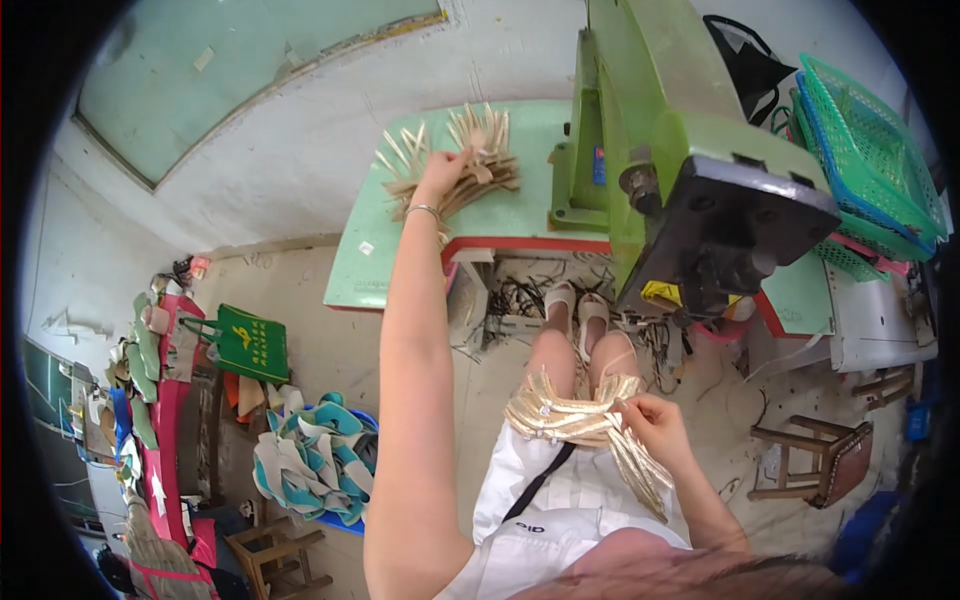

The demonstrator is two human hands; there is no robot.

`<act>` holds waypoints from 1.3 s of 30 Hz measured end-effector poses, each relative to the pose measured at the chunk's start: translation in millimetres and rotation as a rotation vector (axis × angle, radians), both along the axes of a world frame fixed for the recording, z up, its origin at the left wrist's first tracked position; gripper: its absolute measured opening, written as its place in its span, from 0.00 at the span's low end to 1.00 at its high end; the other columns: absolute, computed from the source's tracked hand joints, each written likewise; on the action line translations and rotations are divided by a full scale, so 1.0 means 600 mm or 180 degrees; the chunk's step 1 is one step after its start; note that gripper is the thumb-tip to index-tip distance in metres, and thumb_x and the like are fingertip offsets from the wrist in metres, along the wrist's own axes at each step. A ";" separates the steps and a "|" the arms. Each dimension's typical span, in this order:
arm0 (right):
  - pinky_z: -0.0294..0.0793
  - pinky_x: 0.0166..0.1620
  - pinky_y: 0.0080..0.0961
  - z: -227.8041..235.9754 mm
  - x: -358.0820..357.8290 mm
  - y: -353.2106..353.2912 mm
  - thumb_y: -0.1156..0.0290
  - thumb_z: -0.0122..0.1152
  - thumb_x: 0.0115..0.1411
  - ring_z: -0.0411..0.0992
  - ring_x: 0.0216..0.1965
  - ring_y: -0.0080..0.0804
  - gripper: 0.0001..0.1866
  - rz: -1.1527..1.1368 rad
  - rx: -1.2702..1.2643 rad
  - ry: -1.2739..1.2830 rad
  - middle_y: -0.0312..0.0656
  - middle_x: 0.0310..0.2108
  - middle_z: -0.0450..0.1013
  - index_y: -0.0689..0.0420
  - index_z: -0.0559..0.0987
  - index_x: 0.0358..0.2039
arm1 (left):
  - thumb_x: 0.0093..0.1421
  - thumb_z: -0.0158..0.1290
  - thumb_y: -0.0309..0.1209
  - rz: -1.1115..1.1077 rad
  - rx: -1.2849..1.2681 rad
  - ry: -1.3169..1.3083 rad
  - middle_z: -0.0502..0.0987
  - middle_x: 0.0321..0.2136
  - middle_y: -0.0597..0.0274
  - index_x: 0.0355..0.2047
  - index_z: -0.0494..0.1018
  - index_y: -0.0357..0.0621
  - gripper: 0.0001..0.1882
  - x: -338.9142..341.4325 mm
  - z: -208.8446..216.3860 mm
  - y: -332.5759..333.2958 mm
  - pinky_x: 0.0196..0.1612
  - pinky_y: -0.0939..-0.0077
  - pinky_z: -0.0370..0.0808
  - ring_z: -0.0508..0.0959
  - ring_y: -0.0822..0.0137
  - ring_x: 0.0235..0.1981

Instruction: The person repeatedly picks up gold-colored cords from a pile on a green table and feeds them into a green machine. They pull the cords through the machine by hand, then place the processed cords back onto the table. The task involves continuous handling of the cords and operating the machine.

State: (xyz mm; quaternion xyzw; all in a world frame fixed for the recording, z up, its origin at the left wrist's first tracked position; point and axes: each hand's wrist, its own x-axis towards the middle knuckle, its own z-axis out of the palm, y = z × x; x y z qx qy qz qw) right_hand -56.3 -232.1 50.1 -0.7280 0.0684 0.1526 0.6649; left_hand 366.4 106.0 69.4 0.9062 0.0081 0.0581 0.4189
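My left arm stretches forward over the green table. My left hand (443,172), fingers pressed together, is closed at the edge of a fanned pile of gold and tan strips (480,165); its fingertips seem to pinch one of them. On my lap, across white cloth, lie shiny gold strap pieces (555,415) in a loose bundle, with small bright spots along them. My right hand (655,425) is closed on the right end of this bundle, thumb and fingers together. Several gold strap ends hang down beneath that hand.
A green sewing-type machine (680,140) with a dark head rises from the red-edged table (375,265). Plastic baskets (860,150) are stacked at right. A wooden stool (815,460) stands right; a blue bin of teal and white pieces (318,455) and a green bag (250,343) are left.
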 end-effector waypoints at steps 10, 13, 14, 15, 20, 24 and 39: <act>0.62 0.43 0.36 -0.139 0.041 0.062 0.70 0.59 0.50 0.65 0.41 0.41 0.10 0.0984 -0.2090 -0.2006 0.42 0.32 0.68 0.58 0.77 0.34 | 0.56 0.52 0.35 -0.1500 0.0456 -0.0416 0.74 0.37 0.52 0.39 0.71 0.39 0.15 -0.395 0.023 -0.133 0.44 0.69 0.71 0.75 0.54 0.39; 0.60 0.46 0.39 -0.171 0.053 0.088 0.69 0.61 0.48 0.63 0.45 0.41 0.15 0.1151 -0.2371 -0.1969 0.44 0.38 0.67 0.59 0.75 0.38 | 0.54 0.54 0.37 -0.1870 0.1952 -0.0816 0.73 0.43 0.54 0.41 0.72 0.40 0.17 -0.521 -0.127 -0.131 0.46 0.66 0.71 0.71 0.56 0.49; 0.60 0.46 0.40 -0.174 0.055 0.097 0.68 0.61 0.48 0.63 0.45 0.42 0.16 0.1118 -0.2414 -0.2018 0.44 0.38 0.66 0.59 0.74 0.38 | 0.53 0.54 0.38 -0.1768 0.2536 -0.1248 0.73 0.43 0.55 0.40 0.74 0.40 0.17 -0.547 -0.175 -0.125 0.46 0.65 0.71 0.70 0.56 0.51; 0.60 0.46 0.39 -0.172 0.058 0.100 0.68 0.61 0.48 0.63 0.45 0.42 0.16 0.1049 -0.2338 -0.2073 0.44 0.39 0.66 0.59 0.74 0.39 | 0.53 0.55 0.37 -0.1796 0.2321 -0.1029 0.74 0.42 0.56 0.38 0.74 0.40 0.16 -0.560 -0.179 -0.123 0.45 0.66 0.71 0.71 0.56 0.49; 0.61 0.46 0.35 -0.128 0.067 0.097 0.68 0.61 0.51 0.64 0.44 0.43 0.17 0.0697 -0.1619 -0.2316 0.43 0.39 0.67 0.60 0.73 0.40 | 0.53 0.55 0.33 -0.1750 0.0938 -0.0574 0.77 0.32 0.62 0.28 0.78 0.41 0.08 -0.563 -0.081 -0.118 0.36 0.71 0.73 0.77 0.61 0.34; 0.66 0.41 0.27 -0.054 0.076 0.055 0.70 0.59 0.54 0.69 0.36 0.33 0.11 0.1204 -0.0769 -0.1477 0.39 0.32 0.70 0.60 0.76 0.38 | 0.55 0.55 0.31 -0.1798 -0.0469 0.0985 0.77 0.24 0.66 0.27 0.77 0.39 0.07 -0.553 0.004 -0.126 0.27 0.80 0.69 0.73 0.71 0.22; 0.71 0.34 0.24 0.343 0.241 -0.109 0.63 0.68 0.47 0.72 0.30 0.26 0.14 0.2533 -0.2031 -0.1184 0.38 0.28 0.75 0.60 0.77 0.28 | 0.60 0.51 0.29 -0.1438 -0.2756 0.1094 0.76 0.22 0.64 0.28 0.77 0.34 0.10 -0.570 0.129 -0.292 0.29 0.87 0.67 0.70 0.80 0.23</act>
